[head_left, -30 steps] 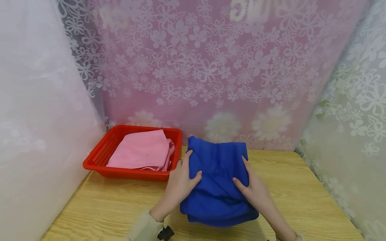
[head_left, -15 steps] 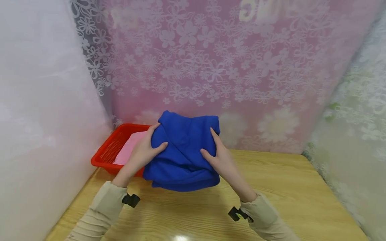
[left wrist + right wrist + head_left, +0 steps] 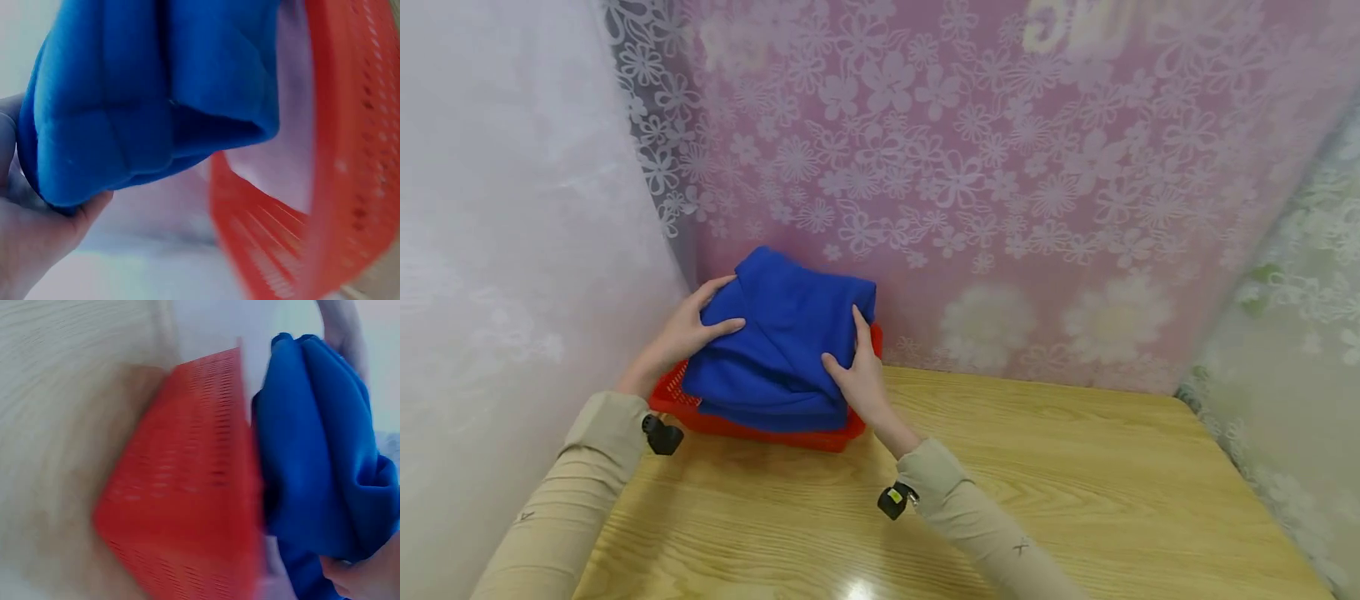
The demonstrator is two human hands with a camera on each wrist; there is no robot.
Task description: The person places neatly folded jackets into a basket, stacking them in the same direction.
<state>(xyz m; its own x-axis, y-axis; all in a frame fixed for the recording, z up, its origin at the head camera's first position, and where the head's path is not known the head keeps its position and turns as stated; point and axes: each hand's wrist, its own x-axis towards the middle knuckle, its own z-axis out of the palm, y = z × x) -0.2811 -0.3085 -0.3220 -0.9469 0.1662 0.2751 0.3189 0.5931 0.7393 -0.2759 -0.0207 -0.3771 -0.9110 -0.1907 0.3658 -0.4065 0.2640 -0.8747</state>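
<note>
A folded blue cloth, perhaps a garment [image 3: 782, 333], is held between both hands above the red plastic basket [image 3: 752, 431]. My left hand [image 3: 688, 327] grips its left side, thumb on top and the other fingers round the edge. On the opposite side my right hand [image 3: 863, 373] grips it the same way. From the left wrist view, the layered folds of the blue cloth [image 3: 100, 144] hang just over the basket's rim [image 3: 325, 144]. Pink fabric inside the basket is hidden in the head view; a pale pinkish patch [image 3: 294, 94] shows behind the rim.
The basket stands on a wood-grain table [image 3: 1037, 492], near its back left corner. Behind it hangs a pink flowered curtain [image 3: 955, 167], and a white sheet [image 3: 535, 208] closes in the left side. Each sleeve carries a small black camera [image 3: 662, 435].
Both hands have carried the blue cloth leftward and up from the middle of the table to over the basket. It now covers the pink cloth that was visible there.
</note>
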